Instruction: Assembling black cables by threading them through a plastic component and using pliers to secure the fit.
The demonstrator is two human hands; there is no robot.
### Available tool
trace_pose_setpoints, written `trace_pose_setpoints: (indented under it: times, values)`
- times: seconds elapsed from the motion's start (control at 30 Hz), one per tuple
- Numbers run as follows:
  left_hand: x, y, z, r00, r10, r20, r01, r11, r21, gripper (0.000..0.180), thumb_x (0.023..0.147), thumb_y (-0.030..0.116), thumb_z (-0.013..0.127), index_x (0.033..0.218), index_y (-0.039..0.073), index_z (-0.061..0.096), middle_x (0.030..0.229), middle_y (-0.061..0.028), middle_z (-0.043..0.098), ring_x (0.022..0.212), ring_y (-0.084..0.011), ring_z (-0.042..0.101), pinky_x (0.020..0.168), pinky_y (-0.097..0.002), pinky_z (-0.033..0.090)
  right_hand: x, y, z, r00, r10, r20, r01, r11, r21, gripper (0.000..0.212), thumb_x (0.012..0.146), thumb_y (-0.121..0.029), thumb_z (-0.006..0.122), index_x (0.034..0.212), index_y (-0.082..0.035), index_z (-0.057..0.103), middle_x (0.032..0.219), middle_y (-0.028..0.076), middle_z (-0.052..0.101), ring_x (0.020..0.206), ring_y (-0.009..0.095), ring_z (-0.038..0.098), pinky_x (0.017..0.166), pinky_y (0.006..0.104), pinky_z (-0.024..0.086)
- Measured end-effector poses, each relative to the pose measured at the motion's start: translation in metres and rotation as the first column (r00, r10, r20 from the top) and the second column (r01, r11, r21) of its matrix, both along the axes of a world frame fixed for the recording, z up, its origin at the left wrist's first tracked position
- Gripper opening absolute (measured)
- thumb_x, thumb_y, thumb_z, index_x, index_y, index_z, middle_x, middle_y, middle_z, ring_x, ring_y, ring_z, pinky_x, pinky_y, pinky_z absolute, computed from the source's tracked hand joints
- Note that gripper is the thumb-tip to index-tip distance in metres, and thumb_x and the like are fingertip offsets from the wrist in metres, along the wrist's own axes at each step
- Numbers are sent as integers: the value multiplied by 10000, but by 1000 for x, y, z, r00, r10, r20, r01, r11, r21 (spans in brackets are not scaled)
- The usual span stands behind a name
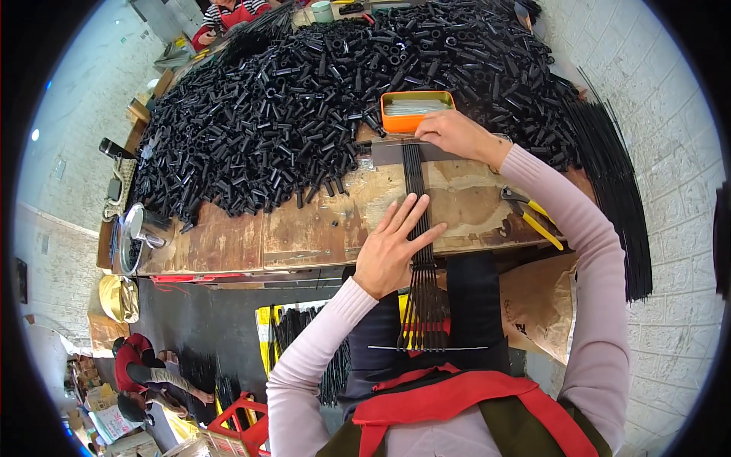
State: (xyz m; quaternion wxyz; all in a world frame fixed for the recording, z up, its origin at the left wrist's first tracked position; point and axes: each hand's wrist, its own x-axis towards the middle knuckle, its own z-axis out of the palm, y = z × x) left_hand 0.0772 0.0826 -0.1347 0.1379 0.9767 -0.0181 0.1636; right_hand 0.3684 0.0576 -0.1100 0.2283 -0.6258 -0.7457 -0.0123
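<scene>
My left hand [396,242] lies with fingers spread across a row of thin black rods [413,171] that look like umbrella ribs. Their lower ends fan out over my lap, where a thin straight wire [464,348] crosses them. The upper ends rest on a flat grey metal plate [388,154] at the table. Over that plate my right hand [455,133] has its fingertips pinched together by the rod ends; whatever they hold is too small to make out. Just beyond stands an orange tin [403,123] with thin pale wires inside.
A large heap of black tubular parts [304,107] covers the far table [304,236]. Yellow-handled pliers [533,217] lie at right, beside a long bundle of black rods [620,198]. Other people work at the far end [228,17] and lower left [141,373]. A red crate [240,430] stands below.
</scene>
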Motion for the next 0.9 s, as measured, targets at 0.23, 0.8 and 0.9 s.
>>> trace_pose_setpoints:
  times: [0.23,0.8,0.9]
  values:
    - [-2,2,0,1000,9,-10,-9,1000,6,734,711,-10,571,1392,257,518,1565,-144,299,1443,-327,294,1174,-466,250,-1,-11,10,972,-194,129,207,974,-93,131,863,-78,611,949,7,660,912,151,677,880,324,652,804,405,513]
    - [62,76,-4,977,-142,159,166,975,-151,440,894,88,637,1328,66,563,1509,-181,386,1448,-354,268,1185,-466,224,-170,-138,37,706,91,-703,-424,848,-316,794,837,-211,735,1503,-82,323,1519,165,369,1399,268,362,1152,369,291]
    - [86,63,-21,963,-208,173,243,946,-217,284,955,119,565,1219,38,627,1473,-169,441,1426,-346,317,1184,-439,232,-176,-144,-22,680,-127,-722,-141,944,-299,287,952,-127,580,1211,-8,615,1123,146,681,1018,234,661,883,327,504]
